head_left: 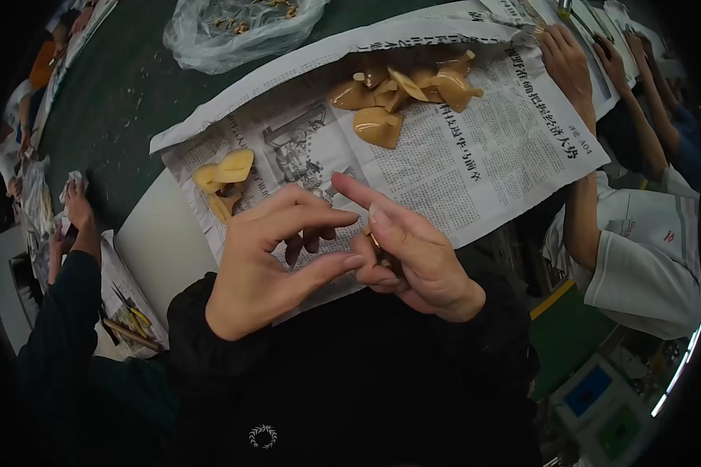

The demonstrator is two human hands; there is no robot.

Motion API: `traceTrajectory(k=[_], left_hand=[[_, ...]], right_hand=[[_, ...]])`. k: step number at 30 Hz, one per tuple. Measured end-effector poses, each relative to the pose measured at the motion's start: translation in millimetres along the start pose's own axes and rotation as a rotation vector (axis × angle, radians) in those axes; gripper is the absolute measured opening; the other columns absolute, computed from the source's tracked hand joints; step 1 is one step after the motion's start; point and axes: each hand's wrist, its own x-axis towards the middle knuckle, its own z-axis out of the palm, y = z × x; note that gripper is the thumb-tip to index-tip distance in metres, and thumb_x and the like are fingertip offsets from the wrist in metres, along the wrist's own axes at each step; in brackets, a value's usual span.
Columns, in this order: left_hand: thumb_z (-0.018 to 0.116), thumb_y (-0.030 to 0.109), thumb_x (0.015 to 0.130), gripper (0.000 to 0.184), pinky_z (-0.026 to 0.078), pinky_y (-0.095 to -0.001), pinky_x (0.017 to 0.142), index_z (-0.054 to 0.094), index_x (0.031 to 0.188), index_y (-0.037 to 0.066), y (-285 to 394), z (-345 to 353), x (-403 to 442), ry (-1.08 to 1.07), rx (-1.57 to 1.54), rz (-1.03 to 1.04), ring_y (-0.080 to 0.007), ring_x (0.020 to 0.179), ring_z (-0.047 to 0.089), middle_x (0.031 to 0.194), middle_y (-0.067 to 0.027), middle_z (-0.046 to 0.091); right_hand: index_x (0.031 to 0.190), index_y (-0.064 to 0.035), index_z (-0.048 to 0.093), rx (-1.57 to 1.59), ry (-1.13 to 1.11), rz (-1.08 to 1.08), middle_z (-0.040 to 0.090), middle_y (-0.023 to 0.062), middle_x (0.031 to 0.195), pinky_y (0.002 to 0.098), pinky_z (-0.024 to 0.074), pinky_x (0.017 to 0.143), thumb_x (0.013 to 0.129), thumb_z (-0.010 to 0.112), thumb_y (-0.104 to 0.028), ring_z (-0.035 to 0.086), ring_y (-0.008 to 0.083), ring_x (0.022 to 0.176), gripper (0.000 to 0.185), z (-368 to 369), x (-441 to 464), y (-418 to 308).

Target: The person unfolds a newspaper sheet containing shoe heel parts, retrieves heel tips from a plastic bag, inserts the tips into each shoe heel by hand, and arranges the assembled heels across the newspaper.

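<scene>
Dark green table (pixel 125 109) spreads beyond my fingers (pixel 308 218), and over it lies newspaper (pixel 483 163), whose far edge curls upward. To the left of my fingers the paper borders a pale surface (pixel 167 233); to the right, its edge comes close to a neighbour's forearm (pixel 582 222), so on that side the room is tight. Straight ahead of my fingertips, a stretch of printed paper runs as far as a pile of glossy brown pieces (pixel 378 124), and this gives me some room for moving forward. Just ahead of my left hand (pixel 269 261), near the paper's left edge, lie some yellowish pieces (pixel 237 165). Past the far edge sits a clear plastic bag (pixel 199 43) with small things (pixel 230 25) inside.

Of my two hands, the left one is released: its thumb and forefinger stand apart, curved like a letter C, with air between them. Its thumb tip is right beside the curled fingers of my right hand (pixel 428 268); whether they touch, I cannot tell. This right hand grasps a small brown piece (pixel 375 240) between thumb and bent fingers, mostly hidden by them, while its forefinger points out over the newspaper.
</scene>
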Motion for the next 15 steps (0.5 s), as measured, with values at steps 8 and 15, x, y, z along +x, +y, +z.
traceTrajectory(k=[8,15], left_hand=[[0.078,0.007,0.080,0.021,0.044,-0.0222,0.062,0.072,0.098,0.001,-31.2,-17.2,-17.5,0.000,-0.239,-0.104,-0.0093,0.075,0.058,0.088,-0.0039,0.065],[0.070,0.010,0.089,0.015,0.043,-0.0197,0.063,0.072,0.099,-0.001,-46.6,-21.1,-26.2,0.072,-0.654,-0.303,-0.0067,0.075,0.058,0.090,-0.0032,0.066]], right_hand=[[0.153,-0.0022,0.021,-0.204,0.190,0.152,0.050,-0.0004,0.081,0.0186,0.0303,0.053,0.108,0.035,-0.031,0.037,0.0051,0.061,0.056,30.7,34.7,13.3],[0.143,0.0018,0.041,-0.270,0.077,-0.023,0.045,-0.0044,0.071,0.0193,0.0318,0.054,0.103,0.050,-0.024,0.039,0.0027,0.063,0.048,16.3,29.3,16.3]])
